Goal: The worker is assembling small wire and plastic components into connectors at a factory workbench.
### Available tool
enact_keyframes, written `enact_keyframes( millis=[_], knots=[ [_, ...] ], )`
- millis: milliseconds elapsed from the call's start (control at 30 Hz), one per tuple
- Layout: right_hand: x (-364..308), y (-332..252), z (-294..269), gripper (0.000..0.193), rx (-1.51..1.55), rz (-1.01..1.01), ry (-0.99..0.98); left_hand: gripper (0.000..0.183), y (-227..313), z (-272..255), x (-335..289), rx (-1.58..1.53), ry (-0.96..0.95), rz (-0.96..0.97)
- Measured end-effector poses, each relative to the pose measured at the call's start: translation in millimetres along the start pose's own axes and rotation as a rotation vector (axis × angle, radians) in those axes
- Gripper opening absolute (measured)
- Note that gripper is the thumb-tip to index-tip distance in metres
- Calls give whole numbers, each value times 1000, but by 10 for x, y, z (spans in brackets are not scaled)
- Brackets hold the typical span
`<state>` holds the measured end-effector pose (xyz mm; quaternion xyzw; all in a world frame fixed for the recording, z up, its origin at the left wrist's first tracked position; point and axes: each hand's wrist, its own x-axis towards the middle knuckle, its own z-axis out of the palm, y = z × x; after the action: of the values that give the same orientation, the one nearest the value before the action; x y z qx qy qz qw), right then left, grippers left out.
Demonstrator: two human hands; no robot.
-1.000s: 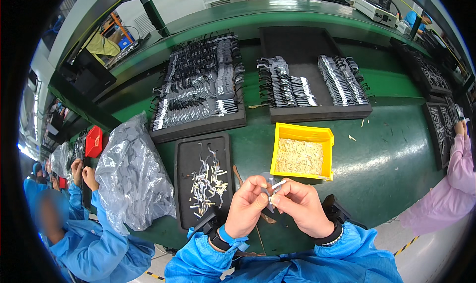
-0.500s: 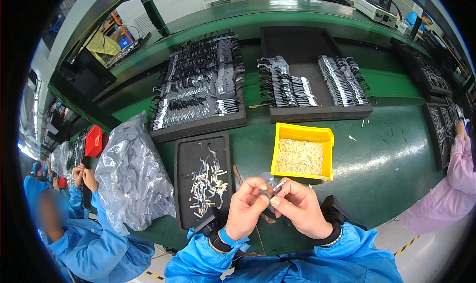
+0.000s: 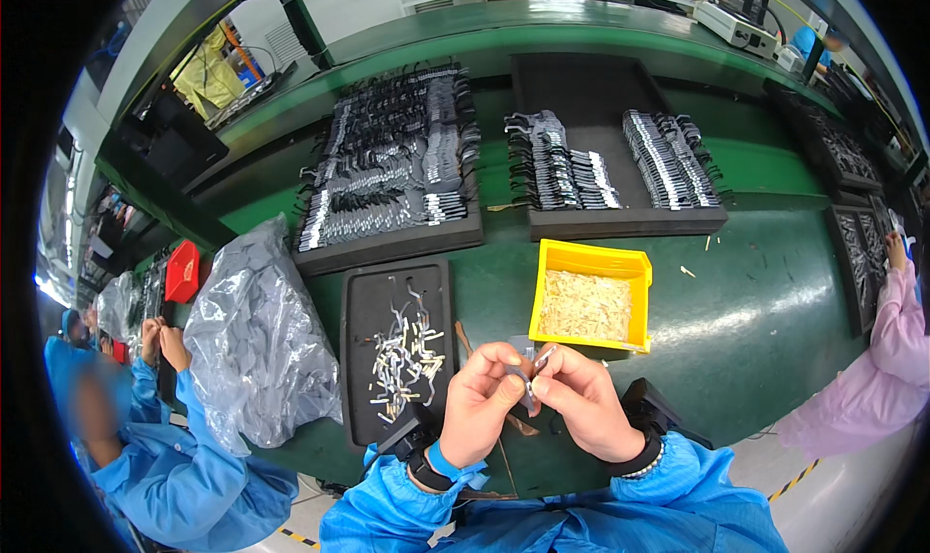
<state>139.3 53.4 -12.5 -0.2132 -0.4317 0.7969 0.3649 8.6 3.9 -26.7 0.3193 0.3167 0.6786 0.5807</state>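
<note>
Quick notes from my end, head view. Left hand (image 3: pixel 480 403) and right hand (image 3: pixel 586 403) meet over the workbench (image 3: pixel 707 364), toward its near edge, just short of the near wall of the yellow bin (image 3: pixel 641 296). Thumb and forefinger of each are clamped on a small grey piece (image 3: pixel 527 370); the two pinches almost touch, so most of it is hidden. A bit shows between the thumbs, plus a glint at the right fingertips; can't tell if that's a second part.

Around it: bin holds pale slivers (image 3: pixel 584 308). Left of the hands, a black tray (image 3: pixel 361 306) has loose grey and pale bits (image 3: pixel 402 369) heaped off its far edge. A clear bag (image 3: pixel 262 345) of grey pieces lies along that tray's left edge. Two large trays, left tray (image 3: pixel 392 248) and right tray (image 3: pixel 630 226), stand toward the bench's far edge, rows of grey parts in both.

Step in hand, my read: fine fingertip work on the grey piece. I'd anchor with the left pinch and make only small moves with the right. Light pressure; it looks thin and likely bends. Tip the thumbs apart slightly for a sight line. Rest forearms on the near edge for steadiness. Main risk: it slips and drops into the bin.
</note>
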Motion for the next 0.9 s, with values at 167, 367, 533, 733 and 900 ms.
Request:
enact_keyframes(
  millis=[167,367,533,733,900],
  knots=[
    [-10,17,1,10,12,-7,-21,16,5,16,-4,23,-5,22],
    [-16,30,12,12,3,-22,-44,18,28,4,-43,55,19,-5],
    [8,-32,-2,11,20,71,-82,17,52,-15,-32,48,-18,-14],
    [32,-24,-69,13,11,104,-61,19,119,73,45,-153,78,-87],
    [-15,-59,-34,15,-100,80,-24,9,140,3,39,-142,79,-91]
  ],
)
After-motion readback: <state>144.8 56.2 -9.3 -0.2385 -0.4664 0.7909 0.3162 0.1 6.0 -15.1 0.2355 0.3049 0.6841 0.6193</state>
